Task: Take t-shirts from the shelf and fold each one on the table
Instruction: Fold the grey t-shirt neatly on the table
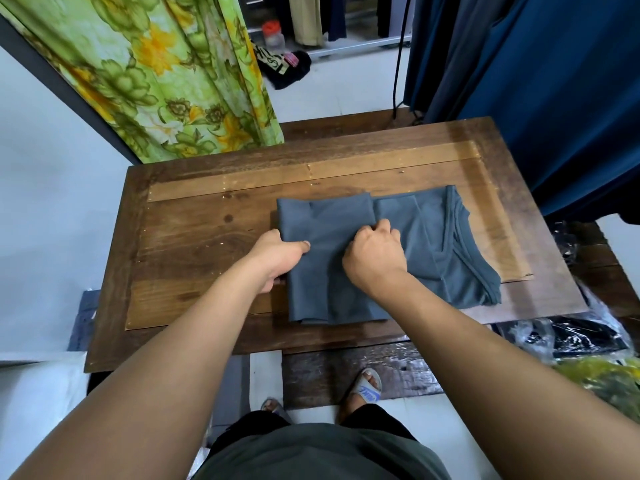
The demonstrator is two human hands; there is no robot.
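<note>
A grey-blue t-shirt [433, 244] lies partly folded on the wooden table [194, 244], its collar end to the right. The left portion is doubled over the middle. My left hand [277, 258] grips the shirt's left edge, thumb on top and fingers tucked under the cloth. My right hand [375, 254] sits on the middle of the shirt with fingers curled, pinching the edge of the folded layer. No shelf is in view.
A green floral curtain [180, 74] hangs at the back left. Dark blue garments [554, 81] hang at the back right. Plastic-wrapped clothes [571, 337] lie by the table's right side. My sandalled feet [367, 386] stand below the table's near edge.
</note>
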